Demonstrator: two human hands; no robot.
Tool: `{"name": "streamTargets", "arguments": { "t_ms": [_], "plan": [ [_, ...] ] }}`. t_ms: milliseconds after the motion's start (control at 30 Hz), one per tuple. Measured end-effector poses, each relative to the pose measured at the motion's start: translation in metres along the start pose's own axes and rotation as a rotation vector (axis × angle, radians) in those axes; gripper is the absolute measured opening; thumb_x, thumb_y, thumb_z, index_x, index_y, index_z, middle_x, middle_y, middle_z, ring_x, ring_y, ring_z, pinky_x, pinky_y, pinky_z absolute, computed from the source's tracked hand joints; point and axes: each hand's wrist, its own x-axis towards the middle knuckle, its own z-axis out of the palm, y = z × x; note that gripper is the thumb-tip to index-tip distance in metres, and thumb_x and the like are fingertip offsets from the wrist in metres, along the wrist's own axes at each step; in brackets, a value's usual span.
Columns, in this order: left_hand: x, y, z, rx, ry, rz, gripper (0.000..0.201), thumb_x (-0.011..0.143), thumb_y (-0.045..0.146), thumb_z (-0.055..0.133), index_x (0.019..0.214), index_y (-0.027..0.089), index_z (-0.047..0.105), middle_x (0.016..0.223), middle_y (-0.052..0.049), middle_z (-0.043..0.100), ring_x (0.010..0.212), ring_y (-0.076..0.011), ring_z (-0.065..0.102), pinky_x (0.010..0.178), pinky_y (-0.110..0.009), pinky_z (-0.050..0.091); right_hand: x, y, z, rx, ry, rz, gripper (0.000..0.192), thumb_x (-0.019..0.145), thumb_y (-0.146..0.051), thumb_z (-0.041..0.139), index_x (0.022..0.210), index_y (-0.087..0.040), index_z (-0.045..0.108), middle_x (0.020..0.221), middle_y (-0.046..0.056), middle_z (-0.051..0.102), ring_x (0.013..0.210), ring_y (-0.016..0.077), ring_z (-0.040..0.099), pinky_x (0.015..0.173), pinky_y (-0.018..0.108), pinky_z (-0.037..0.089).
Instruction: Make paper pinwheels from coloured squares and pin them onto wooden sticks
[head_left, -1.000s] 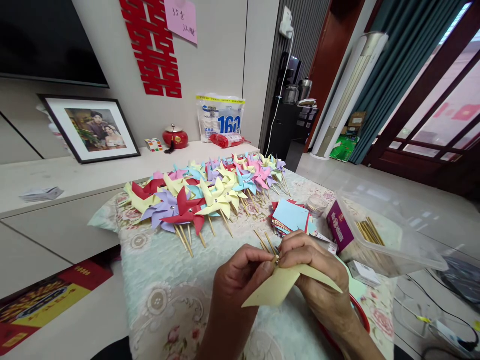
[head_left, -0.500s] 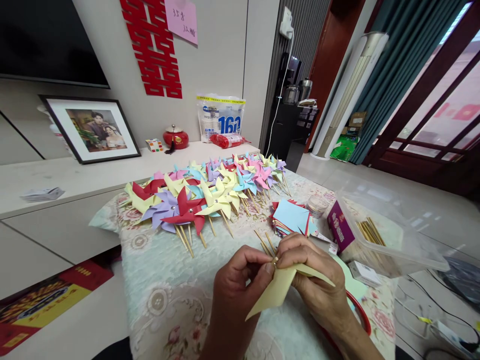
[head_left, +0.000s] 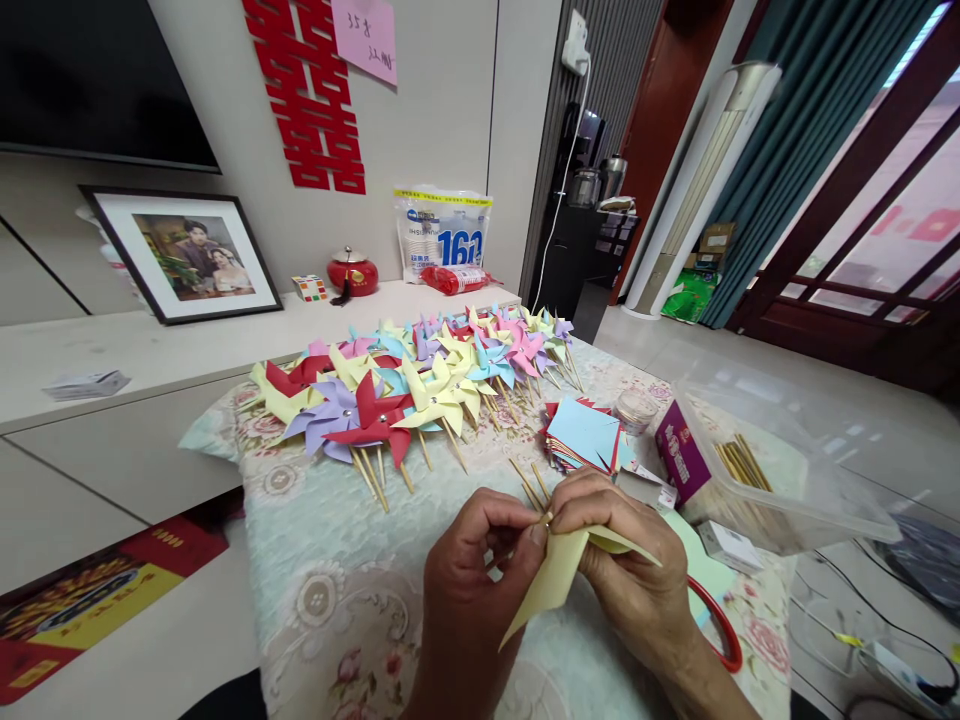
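Note:
A pale yellow paper sheet (head_left: 551,575), folded and bent, is between my two hands above the table. My left hand (head_left: 472,575) is closed in a pinch, thumb and forefinger at the paper's upper edge, where a small shiny fastener (head_left: 548,520) shows. The fingers of my right hand (head_left: 634,560) are wrapped over the same sheet, close against the left fingertips. Just beyond the hands lie several thin wooden sticks (head_left: 529,487). Finished paper pinwheels (head_left: 379,420) on sticks, in red, purple, yellow, blue and pink, lie in rows farther back.
A stack of coloured paper squares (head_left: 586,432) and a small round clear tub (head_left: 636,410) lie beyond my right hand. A clear plastic bin (head_left: 825,510) holds sticks. Near it are a small white box (head_left: 729,546) and a red ring-shaped handle (head_left: 724,625).
Both hands stay together on the yellow sheet. The sheet's lower corner has shifted slightly, and the fingertips at the fastener have moved a little.

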Motion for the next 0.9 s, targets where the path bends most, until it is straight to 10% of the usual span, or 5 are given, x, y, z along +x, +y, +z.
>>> {"name": "streamTargets", "arguments": {
  "t_ms": [900],
  "plan": [
    [-0.0061,0.0027,-0.0017,0.257,0.037,0.329,0.013,0.079,0.009,0.067,0.078,0.021,0.069,0.073,-0.002,0.065,0.067,-0.0159,0.061,0.060,-0.024,0.047,-0.0057,0.0043,0.0044,0.011,0.058,0.001,0.014,0.097,-0.023,0.060,0.108,-0.028,0.068,0.085,0.002,0.069,0.082,0.0211,0.065,0.087,0.042,0.046]
  ]
}}
